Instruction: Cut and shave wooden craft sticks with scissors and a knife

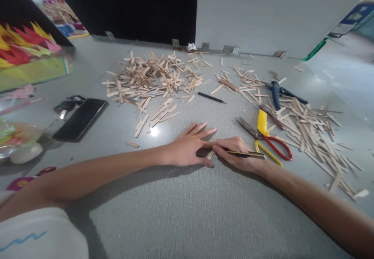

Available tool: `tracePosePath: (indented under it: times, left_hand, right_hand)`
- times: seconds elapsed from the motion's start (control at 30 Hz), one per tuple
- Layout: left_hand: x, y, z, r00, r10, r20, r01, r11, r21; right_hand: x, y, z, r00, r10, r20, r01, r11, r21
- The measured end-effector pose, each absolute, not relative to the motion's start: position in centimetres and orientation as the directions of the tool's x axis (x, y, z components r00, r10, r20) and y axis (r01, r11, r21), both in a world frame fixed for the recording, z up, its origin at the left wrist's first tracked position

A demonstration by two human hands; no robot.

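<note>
My left hand (189,148) lies with fingers spread on the grey tabletop, its thumb and forefinger on either side of a small wooden stick piece (210,155). Closed round a dark pencil (248,155) is my right hand (235,153), held close against the left fingertips. The pencil's tip is hidden behind the right fingers, so I cannot tell whether it touches the wood. Just right of that hand lie red-handled scissors (280,148) and a yellow-handled tool (262,123), partly overlapping.
A large heap of wooden sticks (154,73) lies ahead, with another pile (309,126) at right. Blue-handled pliers (275,95) rest by that pile. A black pencil (212,97) lies in the middle. A phone (82,119) and keys (66,106) are at left. Upright boards (263,13) stand behind.
</note>
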State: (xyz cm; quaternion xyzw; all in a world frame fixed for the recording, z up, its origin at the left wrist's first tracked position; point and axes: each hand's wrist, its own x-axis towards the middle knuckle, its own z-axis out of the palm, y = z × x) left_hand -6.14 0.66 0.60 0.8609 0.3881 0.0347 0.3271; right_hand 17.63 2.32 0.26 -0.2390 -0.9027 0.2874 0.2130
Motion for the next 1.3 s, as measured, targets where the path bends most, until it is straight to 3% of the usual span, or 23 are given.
tracePosePath:
  times: [0.2, 0.83, 1.1, 1.3]
  left_hand:
    - [-5.95, 0.73, 0.62, 0.691, 0.688, -0.221, 0.658, -0.473, 0.586]
    - [-5.94, 0.61, 0.89, 0.700, 0.688, -0.191, 0.640, -0.487, 0.594]
    - [-5.86, 0.68, 0.93, 0.697, 0.691, -0.191, 0.648, -0.494, 0.579]
    - [-5.88, 0.74, 0.77, 0.691, 0.694, -0.201, 0.654, -0.483, 0.582]
  right_hand:
    - [17.69, 2.43, 0.78, -0.820, 0.536, 0.200, 0.301, 0.701, -0.647]
    - [17.49, 1.92, 0.89, -0.708, 0.687, 0.163, 0.324, 0.521, -0.790]
    - [17.49, 1.88, 0.59, -0.726, 0.671, 0.153, 0.351, 0.552, -0.756]
    - [17.63, 1.93, 0.23, -0.749, 0.618, 0.240, 0.328, 0.661, -0.675]
